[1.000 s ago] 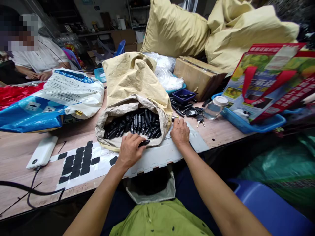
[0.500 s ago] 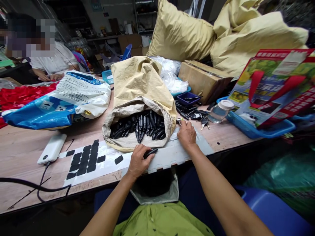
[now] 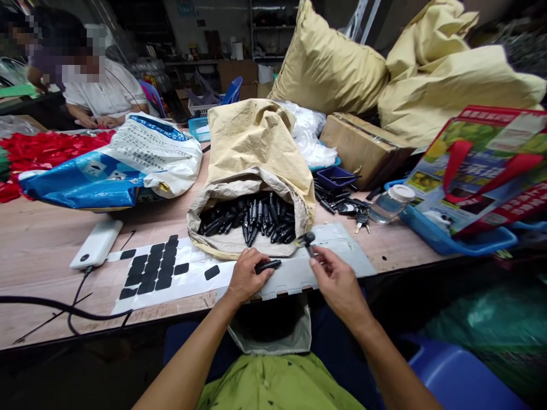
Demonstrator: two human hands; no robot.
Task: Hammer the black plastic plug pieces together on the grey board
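Note:
A black pen-like piece (image 3: pixel 269 265) is pinched in my left hand (image 3: pixel 247 277), low over the table's front edge. My right hand (image 3: pixel 335 277) grips a small dark tool with a rounded head (image 3: pixel 306 239), raised over the grey board (image 3: pixel 342 245). Behind both hands lies a beige sack (image 3: pixel 256 142), its mouth facing me, with several black pen-like parts (image 3: pixel 256 216) inside. To the left a white sheet (image 3: pixel 188 285) bears several black rounded squares (image 3: pixel 147 272).
A white power bank (image 3: pixel 96 245) with a cable lies left. Keys (image 3: pixel 362 222), a clear jar (image 3: pixel 391 204) and a blue tray (image 3: pixel 461 242) stand right. A blue-white bag (image 3: pixel 106 176) is at the left; behind it sits a person (image 3: pixel 102 91).
My right hand has drawn back toward me from the sack's right side, with the small tool now lifted in its fingers. My left hand still holds the black piece. The view has shifted slightly.

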